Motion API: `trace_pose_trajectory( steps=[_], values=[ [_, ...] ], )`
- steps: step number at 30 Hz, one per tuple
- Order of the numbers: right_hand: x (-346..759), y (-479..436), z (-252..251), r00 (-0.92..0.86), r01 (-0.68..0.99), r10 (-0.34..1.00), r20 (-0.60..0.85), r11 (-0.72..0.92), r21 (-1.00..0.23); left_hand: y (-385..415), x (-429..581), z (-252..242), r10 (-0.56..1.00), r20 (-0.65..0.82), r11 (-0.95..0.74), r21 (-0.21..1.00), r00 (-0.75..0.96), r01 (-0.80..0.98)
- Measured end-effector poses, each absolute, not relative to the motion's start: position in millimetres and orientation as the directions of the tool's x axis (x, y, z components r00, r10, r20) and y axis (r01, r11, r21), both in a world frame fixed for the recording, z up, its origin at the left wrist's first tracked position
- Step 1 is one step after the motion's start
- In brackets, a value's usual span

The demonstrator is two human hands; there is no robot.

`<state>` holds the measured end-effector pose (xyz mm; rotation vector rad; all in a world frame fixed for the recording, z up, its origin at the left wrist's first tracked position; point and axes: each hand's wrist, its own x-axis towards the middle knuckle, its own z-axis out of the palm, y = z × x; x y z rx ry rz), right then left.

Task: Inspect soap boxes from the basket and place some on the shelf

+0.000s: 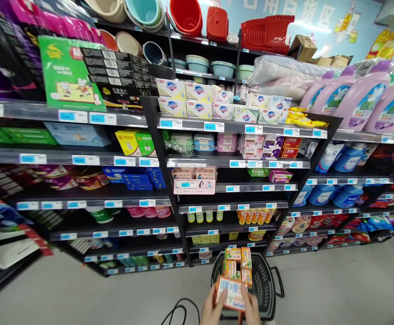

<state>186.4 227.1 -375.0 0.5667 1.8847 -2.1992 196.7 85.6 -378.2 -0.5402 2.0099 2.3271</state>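
Both my hands are over a dark shopping basket (pixel 262 271) at the bottom of the view. My left hand (pixel 212 307) grips the left side of an orange and white soap box (pixel 231 292), thumb on its top face. On the box's right side, the fingers of my right hand (pixel 251 309) hold it the same way. Just beyond the held box, several orange, green and white soap boxes (pixel 233 254) lie in the basket. Part of the basket's near side is hidden behind my hands and the box.
Ahead stands a shelf unit (pixel 227 187) with boxed soaps (pixel 199 110) on its top level. Orange bottles (pixel 256 216) stand lower down. Purple detergent bottles (pixel 374 97) are at the right. A black cable (pixel 183 304) lies on the grey floor (pixel 129 293) left of the basket.
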Motion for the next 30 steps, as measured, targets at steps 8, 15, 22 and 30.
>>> trace_pose_trajectory(
  steps=[8, 15, 22, 30],
  values=[
    [184.9, 221.0, -383.9, -0.893, 0.42, 0.1, -0.438, -0.158, -0.894, 70.3, 203.3, -381.5, -0.233, -0.261, 0.025, 0.961, -0.937, -0.274],
    [180.2, 226.5, -393.8, -0.893, 0.419, 0.091, -0.44, -0.188, -0.888, 70.7, 201.5, -392.1, -0.186, -0.248, 0.087, 0.96, -0.951, -0.268],
    [183.8, 231.2, -394.2, -0.907, 0.374, 0.147, -0.395, -0.156, -0.914, 70.9, 197.1, -397.5, -0.092, -0.176, 0.075, 0.98, -0.98, -0.183],
    [176.5, 231.0, -384.1, -0.877, 0.337, 0.286, -0.387, -0.207, -0.918, 71.3, 193.7, -399.7, -0.094, -0.186, 0.06, 0.979, -0.978, -0.192]
  ],
)
